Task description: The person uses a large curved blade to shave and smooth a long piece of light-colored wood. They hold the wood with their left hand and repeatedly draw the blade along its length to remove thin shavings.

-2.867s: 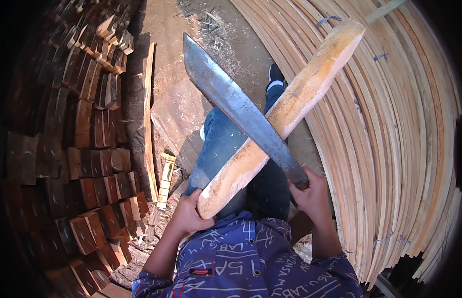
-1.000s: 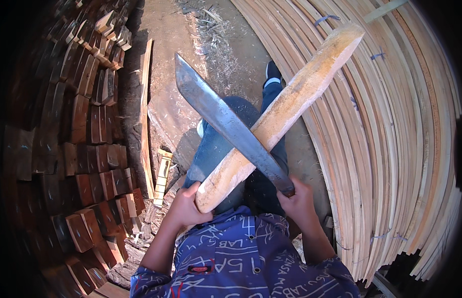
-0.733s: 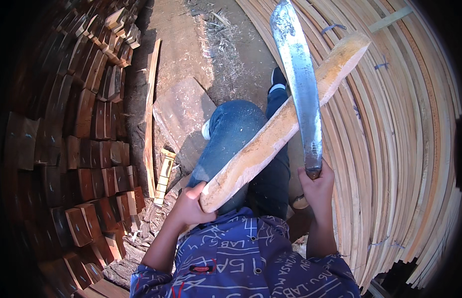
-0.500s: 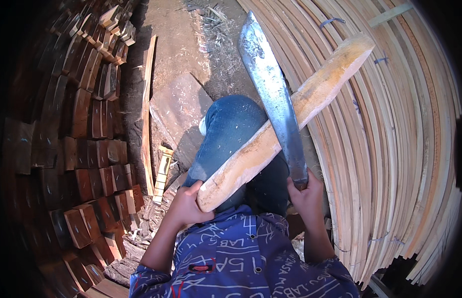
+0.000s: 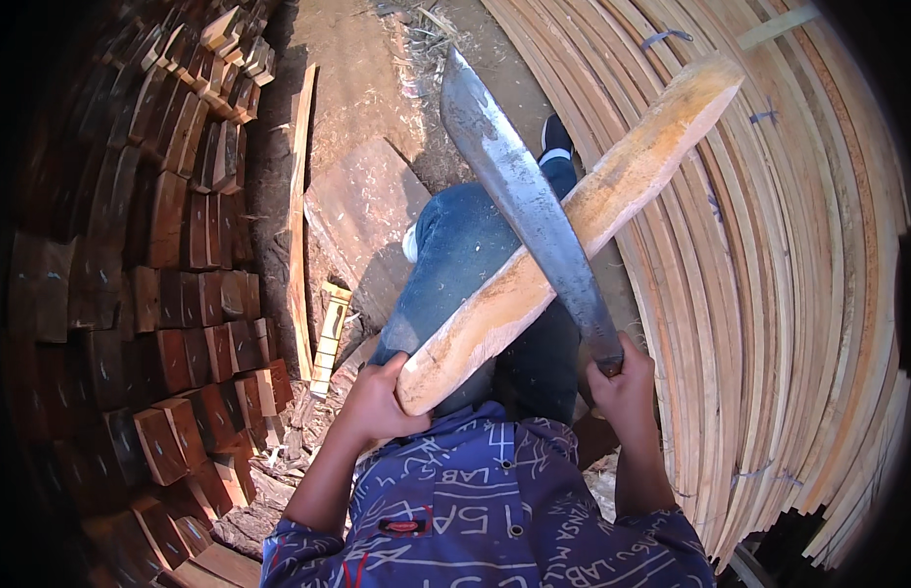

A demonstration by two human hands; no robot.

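Observation:
My left hand (image 5: 379,400) is closed round the near end of a long, rough-hewn piece of wood (image 5: 651,147). The wood slants up and away to the right over my lap, its face pale with orange-brown patches. In my right hand (image 5: 624,384) is the dark handle of a machete (image 5: 519,186), gripped in closed fingers. Its broad grey blade points away and to the left, crossing above the wood near the middle. Whether blade and wood touch there, I cannot tell.
Stacked dark timber blocks (image 5: 171,343) rise along the left. Long thin strips (image 5: 749,294) lie bundled on the right, tied with bluish bands. A flat board (image 5: 362,201), a narrow plank (image 5: 299,225) and a yellow spirit level-like piece (image 5: 330,338) lie on the ground, among shavings.
The machete's tip has swung left and slightly nearer, while my right hand moved a little to the right. The wood has barely shifted. A shoe now shows beyond my knee.

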